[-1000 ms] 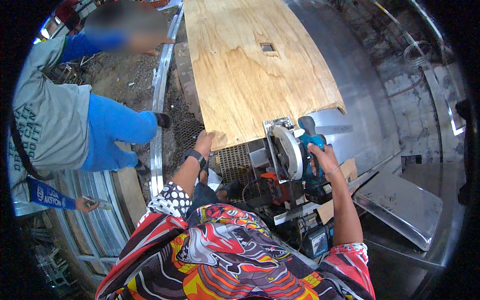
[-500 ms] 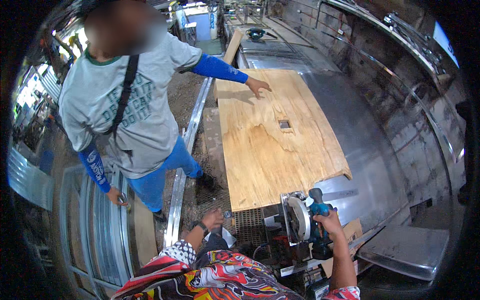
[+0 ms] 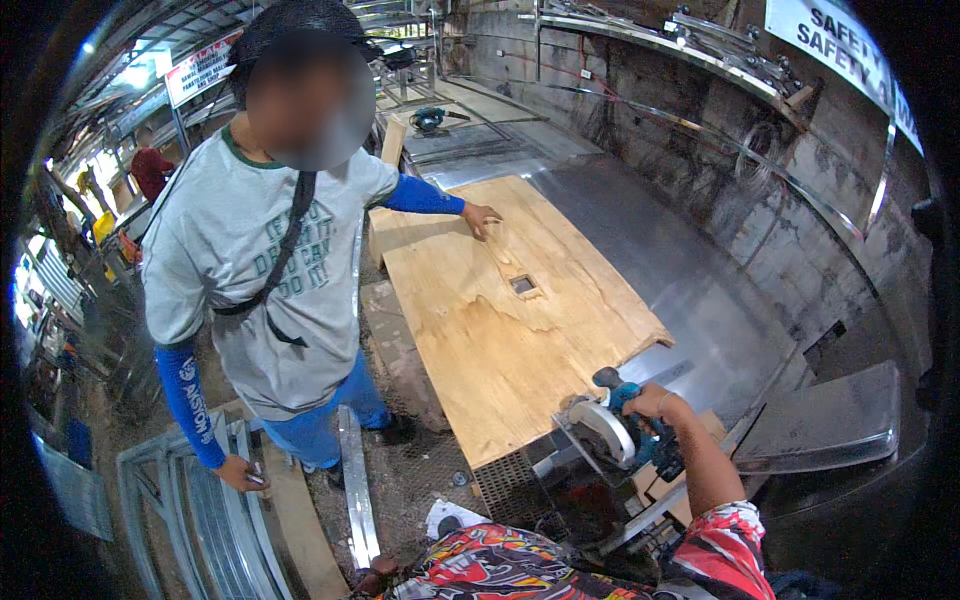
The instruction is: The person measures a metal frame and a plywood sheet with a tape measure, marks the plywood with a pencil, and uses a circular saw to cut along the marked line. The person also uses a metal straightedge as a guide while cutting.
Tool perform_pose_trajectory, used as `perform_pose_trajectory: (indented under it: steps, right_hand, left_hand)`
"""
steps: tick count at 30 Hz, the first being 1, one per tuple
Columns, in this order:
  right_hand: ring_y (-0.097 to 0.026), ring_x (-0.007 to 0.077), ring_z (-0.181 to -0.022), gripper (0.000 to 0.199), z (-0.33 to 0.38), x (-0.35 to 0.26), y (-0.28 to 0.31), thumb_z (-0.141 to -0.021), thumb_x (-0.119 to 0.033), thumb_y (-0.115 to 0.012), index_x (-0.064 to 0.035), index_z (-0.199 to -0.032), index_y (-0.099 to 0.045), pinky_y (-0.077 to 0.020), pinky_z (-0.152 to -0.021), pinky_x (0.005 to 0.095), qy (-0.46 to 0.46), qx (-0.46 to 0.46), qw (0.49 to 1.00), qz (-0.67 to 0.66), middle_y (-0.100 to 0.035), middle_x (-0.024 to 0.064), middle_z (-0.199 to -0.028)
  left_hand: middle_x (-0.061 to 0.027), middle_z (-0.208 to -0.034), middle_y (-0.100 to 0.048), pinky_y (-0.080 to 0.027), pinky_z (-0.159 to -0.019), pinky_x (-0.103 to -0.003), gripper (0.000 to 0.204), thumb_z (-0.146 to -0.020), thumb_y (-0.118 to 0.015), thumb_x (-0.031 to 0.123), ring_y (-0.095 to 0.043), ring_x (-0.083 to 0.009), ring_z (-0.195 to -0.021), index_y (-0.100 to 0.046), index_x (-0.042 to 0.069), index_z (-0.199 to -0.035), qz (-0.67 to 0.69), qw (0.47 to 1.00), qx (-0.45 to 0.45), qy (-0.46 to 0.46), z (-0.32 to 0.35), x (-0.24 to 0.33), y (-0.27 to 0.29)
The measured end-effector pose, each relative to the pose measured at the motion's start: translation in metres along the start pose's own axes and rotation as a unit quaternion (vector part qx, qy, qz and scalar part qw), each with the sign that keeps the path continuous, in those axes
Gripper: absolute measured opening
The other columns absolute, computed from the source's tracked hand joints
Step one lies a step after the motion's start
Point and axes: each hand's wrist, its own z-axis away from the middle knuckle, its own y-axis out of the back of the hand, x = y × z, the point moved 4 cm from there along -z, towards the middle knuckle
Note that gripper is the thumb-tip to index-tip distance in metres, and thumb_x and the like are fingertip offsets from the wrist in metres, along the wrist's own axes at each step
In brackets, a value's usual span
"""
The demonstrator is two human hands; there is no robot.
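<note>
My right hand point(image 3: 655, 403) grips the handle of a teal circular saw point(image 3: 608, 428), whose round blade guard rests at the near right corner of a large plywood sheet point(image 3: 500, 340). The sheet lies on a metal-topped table point(image 3: 690, 280) and has a small square hole point(image 3: 522, 285) cut in its middle. My left hand point(image 3: 368, 580) shows only as a sliver at the lower edge, by my patterned sleeve, away from the sheet. A person in a grey shirt with blue sleeves point(image 3: 270, 270) stands to the left, one hand point(image 3: 482, 215) flat on the sheet's far end.
A metal grate point(image 3: 510, 482) sits under the sheet's near edge. Metal strips point(image 3: 355, 490) and wooden boards point(image 3: 300, 520) lie on the floor at the left. A bent metal panel point(image 3: 830, 420) leans at the right. Another power tool point(image 3: 430, 118) rests far back.
The view has tilted up. The other person has straightened and laid a hand on the sheet's far end. My left hand has dropped from the sheet's near edge; my right stays on the saw.
</note>
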Motion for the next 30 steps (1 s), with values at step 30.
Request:
perform_pose_trajectory:
  steps: [30]
  right_hand:
    - [-0.059, 0.0282, -0.049, 0.028, -0.027, -0.066, 0.022, -0.087, -0.025, -0.067, -0.0035, -0.071, -0.062, -0.0503, -0.046, 0.0456, -0.073, -0.119, 0.978, 0.154, -0.06, 0.0134, -0.062]
  left_hand:
    - [-0.0217, -0.097, -0.07, -0.052, -0.093, -0.057, 0.034, -0.099, -0.051, 0.031, -0.066, -0.0451, -0.101, -0.066, 0.001, -0.108, 0.257, 0.952, -0.064, -0.152, 0.028, -0.041, -0.006]
